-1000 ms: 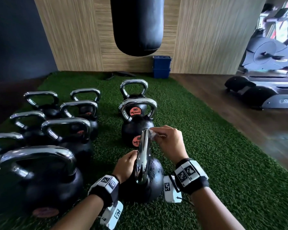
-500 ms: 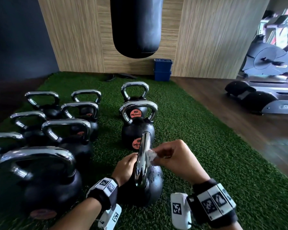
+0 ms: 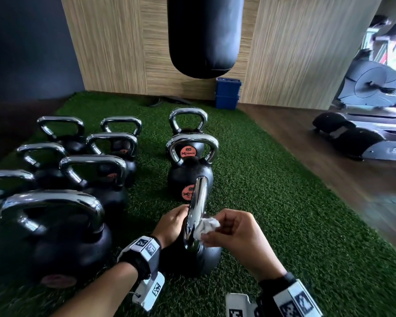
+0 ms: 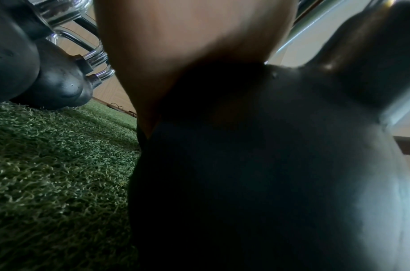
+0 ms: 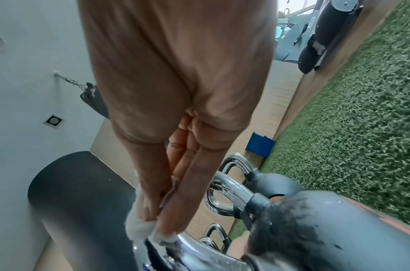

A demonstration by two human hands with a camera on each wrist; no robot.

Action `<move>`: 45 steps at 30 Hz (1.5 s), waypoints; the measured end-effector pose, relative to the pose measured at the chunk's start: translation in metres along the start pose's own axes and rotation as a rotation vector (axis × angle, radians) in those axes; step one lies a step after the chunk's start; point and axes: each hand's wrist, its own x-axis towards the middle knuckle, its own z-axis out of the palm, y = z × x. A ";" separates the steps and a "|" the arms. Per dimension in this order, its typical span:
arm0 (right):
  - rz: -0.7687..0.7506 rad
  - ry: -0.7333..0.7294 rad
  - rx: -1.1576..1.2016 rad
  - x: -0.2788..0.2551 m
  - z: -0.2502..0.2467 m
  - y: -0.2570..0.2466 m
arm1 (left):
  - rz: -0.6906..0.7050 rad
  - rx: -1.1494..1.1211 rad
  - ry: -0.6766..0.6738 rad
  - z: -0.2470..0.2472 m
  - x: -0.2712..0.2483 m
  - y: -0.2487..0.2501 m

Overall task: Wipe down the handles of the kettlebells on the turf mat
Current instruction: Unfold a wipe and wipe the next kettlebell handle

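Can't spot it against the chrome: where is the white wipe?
Head view, bottom centre: the white wipe is pinched in the right hand, against the nearest kettlebell's handle.

Bare forearms, black wrist straps (image 3: 144, 259) with white square-patterned marker tags, white camera modules (image 3: 150, 291) beneath

Kettlebells (image 3: 94, 175) left on turf mat (image 3: 272, 202), punching bag (image 3: 204, 35) behind

A black punching bag (image 3: 204, 35) hangs at the top centre of the head view, in front of a wood-panelled wall (image 3: 114, 46). Below it, against the wall, stands a blue box (image 3: 228, 93). At the right edge, exercise machines (image 3: 370, 110) stand on brown wooden flooring (image 3: 329, 179).
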 end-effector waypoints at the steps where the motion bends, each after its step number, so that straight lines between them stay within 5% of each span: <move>1: -0.009 -0.006 -0.029 -0.001 0.000 0.005 | -0.006 0.007 -0.001 0.000 0.000 -0.001; 13: -0.082 -0.106 -0.584 0.017 -0.008 0.025 | -0.008 0.034 -0.011 0.000 -0.001 0.001; 17: -0.062 -0.285 -0.740 0.049 -0.005 0.014 | -0.001 0.037 -0.015 -0.001 -0.003 0.003; 29: -0.005 -0.539 -0.808 0.080 -0.002 0.006 | 0.005 0.029 -0.019 -0.001 -0.004 0.007; 40: 0.106 -0.503 0.357 0.070 -0.001 0.029 | 0.002 -0.035 -0.009 0.000 -0.003 0.003; 45: 0.128 -0.431 0.523 0.070 0.003 0.043 | -0.013 -0.027 -0.009 -0.001 -0.002 0.003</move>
